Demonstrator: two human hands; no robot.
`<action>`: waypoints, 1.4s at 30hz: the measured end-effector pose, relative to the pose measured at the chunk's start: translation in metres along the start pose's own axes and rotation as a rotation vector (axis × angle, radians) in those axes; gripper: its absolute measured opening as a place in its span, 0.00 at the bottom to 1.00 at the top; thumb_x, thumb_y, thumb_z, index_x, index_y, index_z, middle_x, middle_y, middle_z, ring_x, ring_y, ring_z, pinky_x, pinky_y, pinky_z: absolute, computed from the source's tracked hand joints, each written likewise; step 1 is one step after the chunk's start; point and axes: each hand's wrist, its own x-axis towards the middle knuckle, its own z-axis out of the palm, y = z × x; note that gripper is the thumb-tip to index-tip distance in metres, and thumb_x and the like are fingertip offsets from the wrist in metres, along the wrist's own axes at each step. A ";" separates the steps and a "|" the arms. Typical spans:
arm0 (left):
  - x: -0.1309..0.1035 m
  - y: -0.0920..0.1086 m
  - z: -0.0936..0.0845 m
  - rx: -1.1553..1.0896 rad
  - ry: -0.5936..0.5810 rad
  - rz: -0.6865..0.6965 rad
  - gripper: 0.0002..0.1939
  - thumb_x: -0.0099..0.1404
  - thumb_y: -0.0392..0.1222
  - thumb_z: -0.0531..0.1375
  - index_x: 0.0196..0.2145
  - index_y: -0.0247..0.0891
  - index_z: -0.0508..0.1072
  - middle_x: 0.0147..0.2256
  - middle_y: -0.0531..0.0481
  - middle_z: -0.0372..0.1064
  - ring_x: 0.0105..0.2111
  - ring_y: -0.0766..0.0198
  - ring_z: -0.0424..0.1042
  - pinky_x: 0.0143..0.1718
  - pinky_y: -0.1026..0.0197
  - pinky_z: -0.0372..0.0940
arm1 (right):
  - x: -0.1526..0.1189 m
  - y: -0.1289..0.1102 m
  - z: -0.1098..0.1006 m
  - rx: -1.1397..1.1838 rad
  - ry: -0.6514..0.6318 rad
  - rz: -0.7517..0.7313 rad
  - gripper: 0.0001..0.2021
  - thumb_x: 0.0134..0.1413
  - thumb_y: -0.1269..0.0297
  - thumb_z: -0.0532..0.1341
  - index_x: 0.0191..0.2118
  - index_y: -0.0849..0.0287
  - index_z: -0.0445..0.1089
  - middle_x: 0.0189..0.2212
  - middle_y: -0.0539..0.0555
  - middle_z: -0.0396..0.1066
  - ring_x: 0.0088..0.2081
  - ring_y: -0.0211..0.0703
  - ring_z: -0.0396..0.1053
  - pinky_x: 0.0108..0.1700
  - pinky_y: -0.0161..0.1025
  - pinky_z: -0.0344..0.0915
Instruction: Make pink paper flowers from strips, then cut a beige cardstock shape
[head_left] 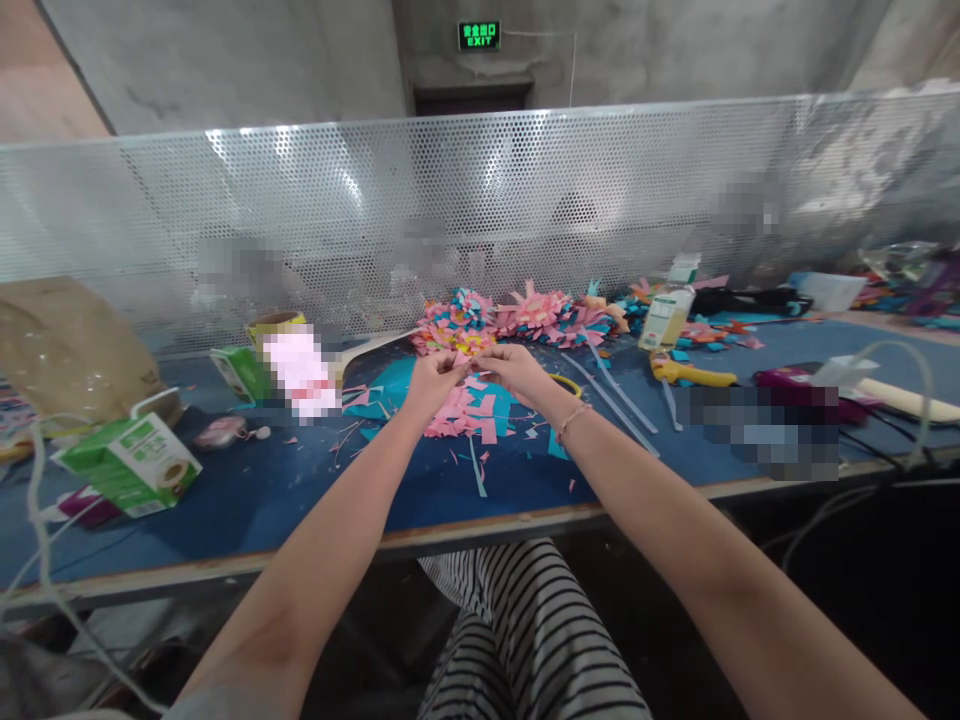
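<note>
My left hand (437, 380) and my right hand (511, 366) are close together over the middle of the blue table. The fingers of my left hand are pinched on a small pink paper piece (460, 361). My right hand's fingertips are pressed together beside it; what they hold is too small to make out. Below my hands is a heap of pink paper strips (455, 412), partly on a teal sheet (386, 392). Just behind them stand fringed paper bunches in pink, blue and yellow (541, 310).
A yellow glue gun (694, 373), clear glue sticks (616, 397) and a bottle (667, 310) are on the right. To the left are a green carton (142, 465), a blurred bright screen (300, 370) and a plastic bag (71, 345). A perforated metal screen (337, 220) runs behind.
</note>
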 end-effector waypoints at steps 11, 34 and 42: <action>-0.001 0.004 0.001 -0.002 0.025 -0.023 0.12 0.47 0.44 0.65 0.20 0.35 0.65 0.20 0.54 0.61 0.25 0.68 0.63 0.28 0.63 0.66 | -0.004 -0.004 0.000 0.010 0.007 -0.017 0.12 0.28 0.61 0.70 0.24 0.61 0.74 0.25 0.51 0.73 0.30 0.36 0.69 0.36 0.36 0.65; 0.001 -0.002 0.001 -0.155 -0.019 -0.132 0.14 0.42 0.45 0.67 0.22 0.34 0.69 0.21 0.54 0.66 0.22 0.71 0.64 0.29 0.64 0.64 | 0.007 0.009 -0.008 -0.149 0.068 -0.108 0.14 0.35 0.53 0.65 0.25 0.60 0.68 0.24 0.49 0.67 0.28 0.35 0.65 0.30 0.34 0.62; -0.003 0.001 0.003 -0.209 -0.078 -0.210 0.21 0.38 0.48 0.70 0.25 0.32 0.70 0.21 0.51 0.68 0.23 0.68 0.69 0.32 0.60 0.67 | 0.001 0.002 -0.002 -0.297 -0.041 -0.159 0.13 0.41 0.54 0.62 0.30 0.60 0.71 0.27 0.51 0.70 0.29 0.36 0.66 0.30 0.34 0.64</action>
